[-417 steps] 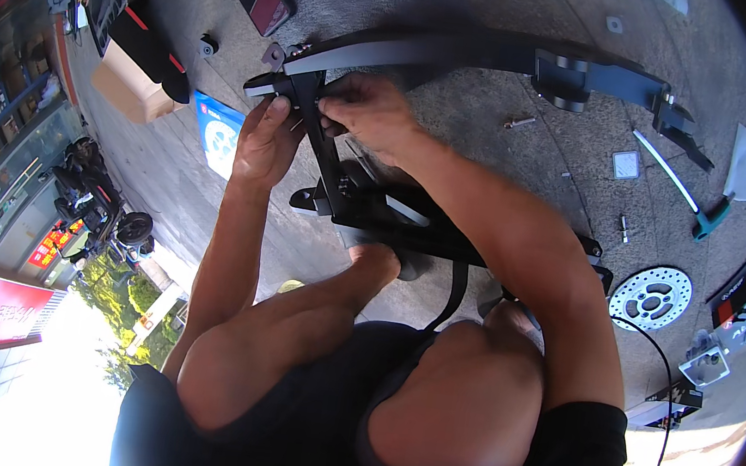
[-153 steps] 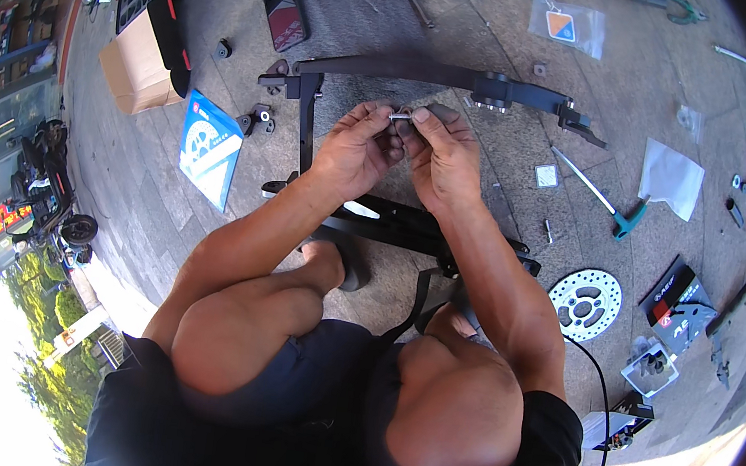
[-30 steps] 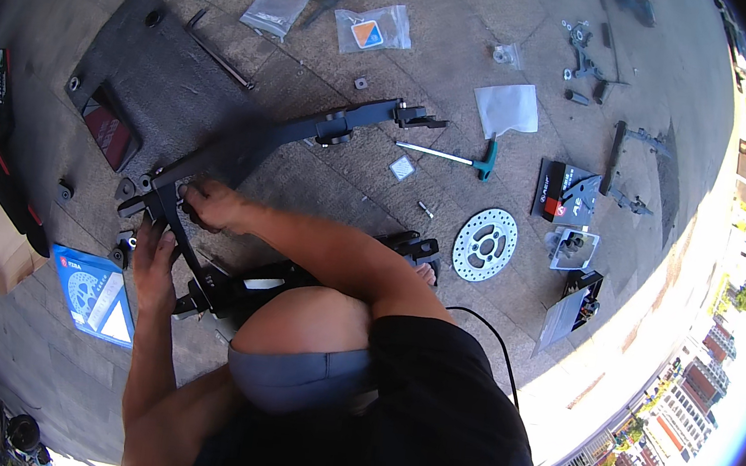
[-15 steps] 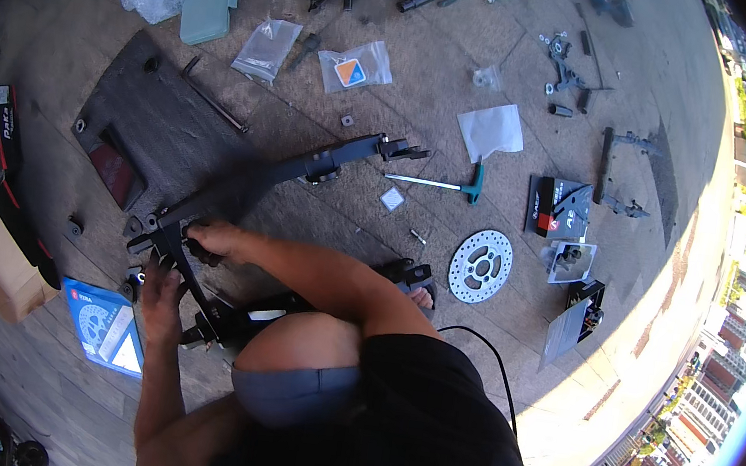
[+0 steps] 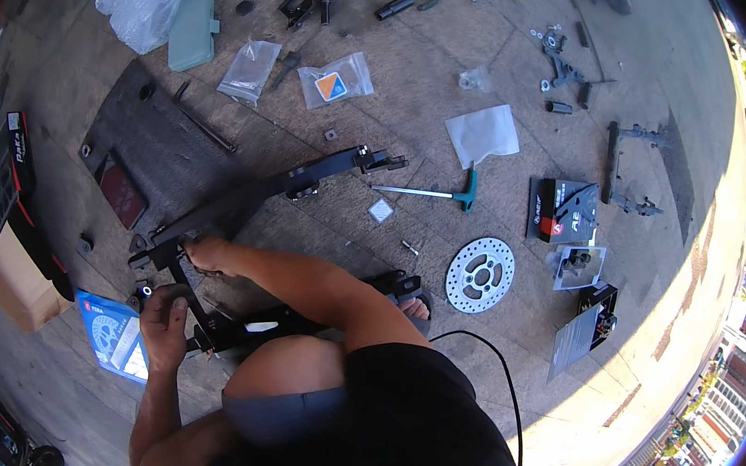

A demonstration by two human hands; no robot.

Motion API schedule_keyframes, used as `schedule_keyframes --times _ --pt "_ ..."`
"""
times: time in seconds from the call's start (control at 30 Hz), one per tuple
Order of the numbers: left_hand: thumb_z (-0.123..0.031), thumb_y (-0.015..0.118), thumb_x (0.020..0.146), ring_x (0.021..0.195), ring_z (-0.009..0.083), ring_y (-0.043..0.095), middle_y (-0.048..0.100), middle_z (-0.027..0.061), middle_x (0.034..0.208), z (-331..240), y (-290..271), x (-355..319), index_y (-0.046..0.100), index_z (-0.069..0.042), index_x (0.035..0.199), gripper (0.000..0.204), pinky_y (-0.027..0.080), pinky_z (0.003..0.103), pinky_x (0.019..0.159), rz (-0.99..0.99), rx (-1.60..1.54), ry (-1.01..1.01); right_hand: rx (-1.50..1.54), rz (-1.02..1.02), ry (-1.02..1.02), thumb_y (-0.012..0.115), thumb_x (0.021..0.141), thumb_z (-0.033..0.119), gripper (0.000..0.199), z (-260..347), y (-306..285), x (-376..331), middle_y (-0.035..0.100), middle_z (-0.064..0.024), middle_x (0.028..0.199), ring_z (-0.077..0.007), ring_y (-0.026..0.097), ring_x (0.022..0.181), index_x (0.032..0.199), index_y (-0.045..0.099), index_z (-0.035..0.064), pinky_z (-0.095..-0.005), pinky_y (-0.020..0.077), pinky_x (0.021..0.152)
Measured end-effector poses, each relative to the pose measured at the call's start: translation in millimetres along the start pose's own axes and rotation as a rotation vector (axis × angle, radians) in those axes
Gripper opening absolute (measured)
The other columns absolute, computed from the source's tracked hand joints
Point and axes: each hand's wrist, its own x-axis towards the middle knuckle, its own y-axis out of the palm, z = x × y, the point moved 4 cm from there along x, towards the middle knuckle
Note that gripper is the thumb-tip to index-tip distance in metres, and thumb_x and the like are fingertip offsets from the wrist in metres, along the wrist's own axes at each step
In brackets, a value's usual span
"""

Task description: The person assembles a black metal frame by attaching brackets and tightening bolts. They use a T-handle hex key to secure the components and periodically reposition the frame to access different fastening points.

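Nearest, the person's bent knee [image 5: 285,376] sits around seven o'clock in the view. Beyond it, at eight, the left hand [image 5: 164,327] has its fingers curled and its thumb raised, near a small black fitting [image 5: 141,295]; I cannot tell whether it grips anything. The right hand [image 5: 212,255], between eight and nine, has bunched fingers at a corner of the black metal frame [image 5: 320,169]; what they pinch is hidden. That frame lies on the paved ground, its long beam reaching toward twelve.

The work looks only partly done: the frame's main members appear joined, while loose hardware remains. A bolt [image 5: 410,248] just off centre toward half past three and, farther that way, a perforated brake disc [image 5: 483,252] lie apart from it, unfitted. The T-handle wrench [image 5: 469,192], at two, lies unheld. Farthest, a green case [image 5: 195,11] lies toward half past ten.
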Motion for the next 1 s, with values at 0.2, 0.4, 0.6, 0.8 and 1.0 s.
schedule_keyframes --times 0.2,0.4,0.6,0.8,1.0 --pt "-0.014 0.066 0.081 0.087 0.0305 0.063 0.063 0.0169 0.099 -52 87 13 0.061 0.000 0.101 0.025 0.050 0.035 0.075 0.667 0.372 0.018 -0.777 0.062 -0.475 0.048 0.093 0.038 0.044 24 -80 -153 0.065 -0.0251 0.090 -0.0434 0.061 0.089 0.090 0.067 -0.0019 -0.0477 0.0473 0.081" --pt "-0.019 0.063 0.083 0.108 0.0400 0.056 0.055 0.0237 0.118 -69 202 57 0.055 0.001 0.118 0.041 0.048 0.043 0.090 0.815 0.757 0.400 -0.466 -0.504 -0.490 0.058 0.092 0.018 0.022 36 -366 -333 0.063 -0.0049 0.078 -0.0125 0.058 0.068 0.101 0.063 -0.0012 -0.0295 0.0481 0.061" --pt "-0.019 0.064 0.082 0.103 0.0391 0.055 0.052 0.0197 0.109 -58 273 84 0.054 -0.001 0.113 0.037 0.048 0.045 0.087 0.656 0.835 0.380 -0.525 -1.801 -0.522 0.057 0.084 0.016 0.026 84 -615 -375 0.069 -0.0209 0.086 -0.0341 0.068 0.083 0.103 0.067 0.0017 -0.0400 0.0514 0.074" --pt "-0.019 0.069 0.077 0.102 0.0379 0.051 0.052 0.0176 0.107 -47 292 81 0.054 -0.003 0.111 0.041 0.047 0.046 0.087 0.403 0.867 0.427 -0.418 -1.927 -0.246 0.059 0.084 0.022 0.030 92 -661 -356 0.068 -0.0204 0.099 -0.0379 0.064 0.095 0.108 0.067 0.0064 -0.0444 0.0504 0.082" --pt "-0.015 0.072 0.072 0.103 0.0396 0.050 0.050 0.0192 0.108 -37 300 83 0.053 -0.002 0.110 0.045 0.045 0.047 0.089 0.334 0.827 0.403 -0.475 -1.870 -0.105 0.056 0.085 0.023 0.025 97 -659 -357 0.068 -0.0189 0.097 -0.0378 0.065 0.092 0.103 0.068 0.0101 -0.0443 0.0513 0.081"
